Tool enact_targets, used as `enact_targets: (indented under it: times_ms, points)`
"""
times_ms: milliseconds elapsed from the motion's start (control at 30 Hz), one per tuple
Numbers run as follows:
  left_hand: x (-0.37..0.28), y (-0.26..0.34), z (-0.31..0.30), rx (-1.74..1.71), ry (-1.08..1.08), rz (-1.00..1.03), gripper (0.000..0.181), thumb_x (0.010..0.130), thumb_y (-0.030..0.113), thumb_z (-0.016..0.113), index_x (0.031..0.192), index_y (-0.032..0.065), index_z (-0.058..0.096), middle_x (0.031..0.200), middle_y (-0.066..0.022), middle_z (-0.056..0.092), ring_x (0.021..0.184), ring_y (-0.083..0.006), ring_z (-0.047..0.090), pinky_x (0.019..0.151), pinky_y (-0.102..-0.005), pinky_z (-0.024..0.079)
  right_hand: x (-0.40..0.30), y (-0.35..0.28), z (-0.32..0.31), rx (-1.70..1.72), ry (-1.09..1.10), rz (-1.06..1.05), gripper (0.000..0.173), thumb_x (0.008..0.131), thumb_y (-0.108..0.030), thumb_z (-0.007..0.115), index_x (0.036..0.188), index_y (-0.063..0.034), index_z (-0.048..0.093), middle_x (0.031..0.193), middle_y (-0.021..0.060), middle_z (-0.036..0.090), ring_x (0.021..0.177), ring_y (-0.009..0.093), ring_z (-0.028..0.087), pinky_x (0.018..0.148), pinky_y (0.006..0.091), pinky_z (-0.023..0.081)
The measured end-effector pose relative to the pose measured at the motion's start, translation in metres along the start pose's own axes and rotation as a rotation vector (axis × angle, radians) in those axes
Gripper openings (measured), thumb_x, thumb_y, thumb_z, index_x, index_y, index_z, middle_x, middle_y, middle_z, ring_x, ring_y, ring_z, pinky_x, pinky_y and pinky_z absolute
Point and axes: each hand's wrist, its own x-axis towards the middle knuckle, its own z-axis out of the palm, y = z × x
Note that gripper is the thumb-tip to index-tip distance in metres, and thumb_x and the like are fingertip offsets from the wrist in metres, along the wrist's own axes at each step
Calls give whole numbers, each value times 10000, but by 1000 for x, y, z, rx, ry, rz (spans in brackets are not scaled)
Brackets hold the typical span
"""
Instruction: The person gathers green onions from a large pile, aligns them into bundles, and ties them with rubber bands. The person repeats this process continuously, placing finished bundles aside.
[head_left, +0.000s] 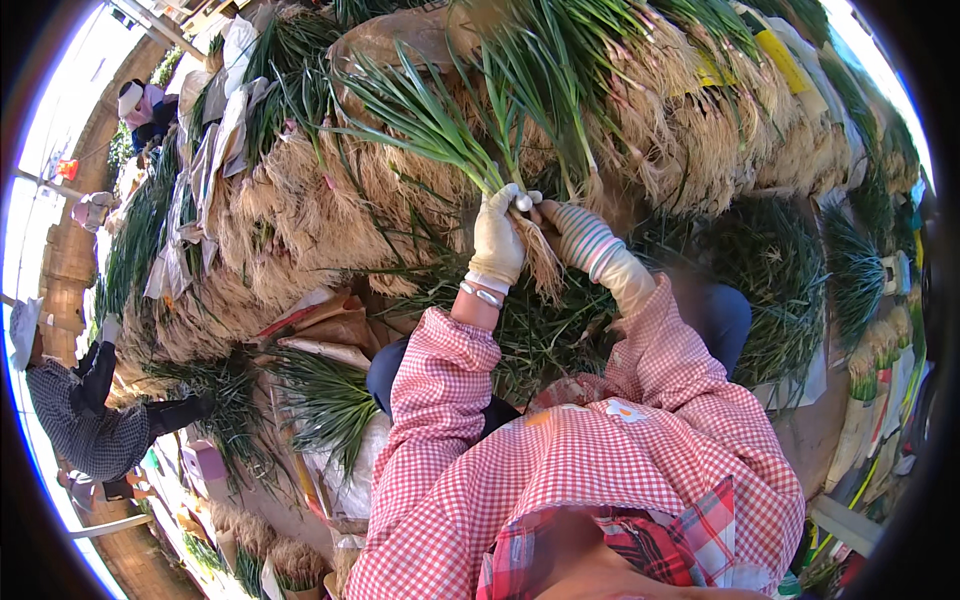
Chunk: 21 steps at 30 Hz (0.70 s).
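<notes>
My left hand (499, 236), in a pale glove with white fingertips, is closed around a small bunch of green-leaved allium plants (442, 139). Their leaves point up and to the left, and their pale roots hang down between my hands. Close beside it, my right hand (581, 232) wears a glove with a striped cuff; its fingertips meet the roots and lower stems, but what they grip is partly hidden. Beyond my hands lies a long heap of similar plants with tan fibrous roots (675, 142).
Loose green leaves (555, 330) lie beneath my hands, and a larger leaf pile (772, 277) is at right. A leafy bundle (322, 405) lies left of my knee. A co-worker in a dark checked top (82, 420) sits at far left; other people are farther back.
</notes>
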Motion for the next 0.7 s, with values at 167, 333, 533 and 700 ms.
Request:
enact_targets:
  times_ms: [167,333,533,700]
  points:
    - [-30,-23,19,267,231,163,193,902,72,560,1089,112,529,676,-1,514,616,-111,515,490,-235,416,32,62,-63,-445,481,352,360,908,-309,603,1166,-57,619,1056,204,670,1009,373,632,874,474,495]
    - [-45,-54,-13,320,256,187,164,909,66,553,1058,132,537,682,22,516,556,-81,469,459,-204,378,20,0,-14,863,28,614,486,855,-493,702,1145,-107,645,854,5,645,605,85,548,507,202,428]
    - [-75,-44,-7,203,243,50,663,866,54,503,1502,164,351,598,79,277,516,-61,287,476,-217,278,-5,30,84,1665,314,606,111,938,-173,617,988,-75,631,695,-26,558,537,80,466,484,223,380]
    - [-92,1,32,297,107,240,630,922,75,575,1499,158,335,802,-12,570,659,-79,470,554,-227,389,-30,112,123,227,-321,286,342,950,-361,563,1057,-48,648,1043,133,682,900,282,629,847,382,496]
